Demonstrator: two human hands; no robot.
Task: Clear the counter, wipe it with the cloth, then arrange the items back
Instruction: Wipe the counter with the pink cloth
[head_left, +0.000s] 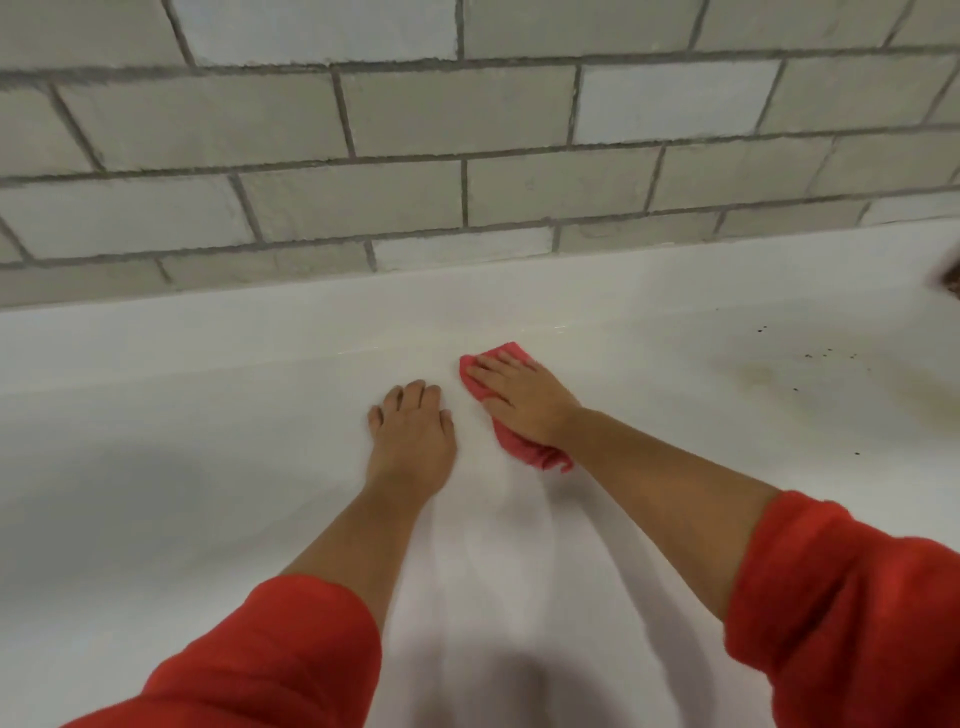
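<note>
A white counter (208, 467) fills the lower part of the view. On it, near the middle, lies a pink-red cloth (524, 452). My right hand (519, 400) presses flat on the cloth with straight fingers; the cloth shows past the fingertips and behind the wrist. My left hand (410, 436) rests palm down on the bare counter just left of the cloth, fingers slightly bent, holding nothing. Both forearms reach in from below in red sleeves.
A grey brick-pattern wall (467, 156) rises behind the counter. At the right, a brownish stain (758, 374) and several dark crumbs (826, 353) mark the surface. A dark object (950, 275) peeks in at the right edge.
</note>
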